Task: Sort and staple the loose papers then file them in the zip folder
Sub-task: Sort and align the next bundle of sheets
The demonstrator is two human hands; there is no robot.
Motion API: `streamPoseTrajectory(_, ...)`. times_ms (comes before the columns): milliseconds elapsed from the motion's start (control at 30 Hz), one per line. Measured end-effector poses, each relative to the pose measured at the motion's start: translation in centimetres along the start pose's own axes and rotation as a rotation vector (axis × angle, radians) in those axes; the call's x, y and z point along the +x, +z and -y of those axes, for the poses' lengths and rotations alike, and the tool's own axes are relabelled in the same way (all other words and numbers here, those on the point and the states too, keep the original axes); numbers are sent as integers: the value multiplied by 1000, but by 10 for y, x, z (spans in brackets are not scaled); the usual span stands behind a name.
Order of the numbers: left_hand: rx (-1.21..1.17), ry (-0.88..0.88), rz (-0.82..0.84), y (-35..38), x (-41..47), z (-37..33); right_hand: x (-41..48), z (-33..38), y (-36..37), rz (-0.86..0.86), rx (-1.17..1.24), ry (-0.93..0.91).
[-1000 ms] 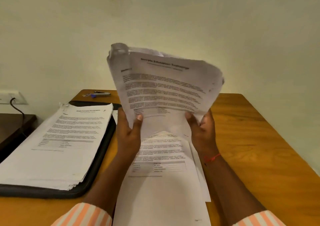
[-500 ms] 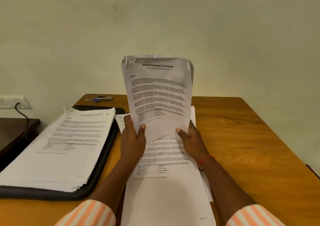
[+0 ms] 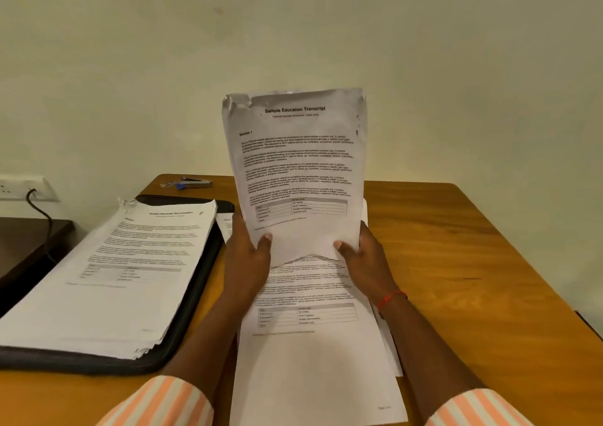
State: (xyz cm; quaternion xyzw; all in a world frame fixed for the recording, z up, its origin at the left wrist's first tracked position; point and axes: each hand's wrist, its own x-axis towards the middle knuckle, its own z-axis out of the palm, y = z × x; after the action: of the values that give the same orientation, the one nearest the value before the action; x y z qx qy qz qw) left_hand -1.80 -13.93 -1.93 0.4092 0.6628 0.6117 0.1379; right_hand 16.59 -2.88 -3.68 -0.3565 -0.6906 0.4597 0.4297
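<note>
I hold a bundle of printed papers (image 3: 295,164) upright above the table, headed "Sample Education Transcript", its top left corner crumpled. My left hand (image 3: 249,252) grips its lower left edge and my right hand (image 3: 362,252) grips its lower right edge, thumbs on the front. Under my arms more loose papers (image 3: 313,354) lie flat on the table. On the left a thick stack of papers (image 3: 107,279) rests on the open black zip folder (image 3: 189,321). A stapler (image 3: 195,183) lies at the table's far edge.
The wooden table (image 3: 456,262) stretches to the right. A dark side table (image 3: 29,239) stands at the left, with a wall socket (image 3: 23,187) and a black cable above it. A plain wall fills the background.
The bundle was wide, bowed and loose a second ago. Both hands have squeezed it narrower and squared it upright, and brought it lower and closer together.
</note>
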Motion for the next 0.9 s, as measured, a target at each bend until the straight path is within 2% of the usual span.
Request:
streamPoseTrajectory(67,-37,-24,47,-10,5,-6,0,7,-6,15,63,-6)
streamPoseTrajectory(133,-116,-79,88,-21,13,-11,0,11,-12,81,101,72)
streamPoseTrajectory(267,-388,-268,102,-28,29,-10,-2,3,-16,362,257,290)
streamPoseTrajectory(300,-407,-293,115,-27,30,-6,-3,2,-17,406,252,304)
streamPoseTrajectory(400,-263,-335,166,-24,32,13,-5,5,-18,445,126,286)
streamPoseTrajectory(433,-237,-357,169,-24,32,19,-5,7,-18,390,62,259)
streamPoseTrajectory(500,-211,-400,175,-25,34,26,1,6,-21,107,-121,181)
streamPoseTrajectory(567,-209,-440,214,-25,35,32,12,-6,-28,-209,-425,134)
streamPoseTrajectory(600,-214,-457,241,-24,34,32,16,-13,-32,-269,-591,157)
streamPoseTrajectory(667,-205,-481,260,-22,33,33,23,-23,-33,-222,-786,224)
streamPoseTrajectory(767,-174,-496,278,-20,34,34,33,-22,-27,-151,-747,300)
streamPoseTrajectory(900,-97,-514,317,-22,33,37,41,-18,-20,-218,-835,362)
